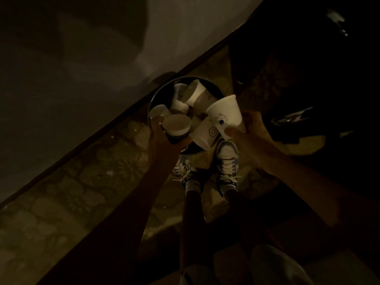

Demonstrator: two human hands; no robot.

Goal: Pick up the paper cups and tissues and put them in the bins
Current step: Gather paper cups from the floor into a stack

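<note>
A: Grip of left hand [162, 137]?
B: Fingers curled round a dark-banded paper cup [177, 125], mouth up, over the near-left rim of the round bin [158, 93].
A: And right hand [254, 128]?
B: Holds a white cat-print cup [225, 112] over the bin's right side. More cups [193, 93] are piled inside.

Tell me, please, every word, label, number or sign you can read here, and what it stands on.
No words or numbers can be read.
White paper cup with a cat face, in the right hand: drawing only, no text.
Dark-banded paper cup, in the left hand: no print visible.
White paper cup with a round doodle, lying in the round dark bin: not lettering.
Upper-left cup in the bin: dark marks, too blurred.
</note>
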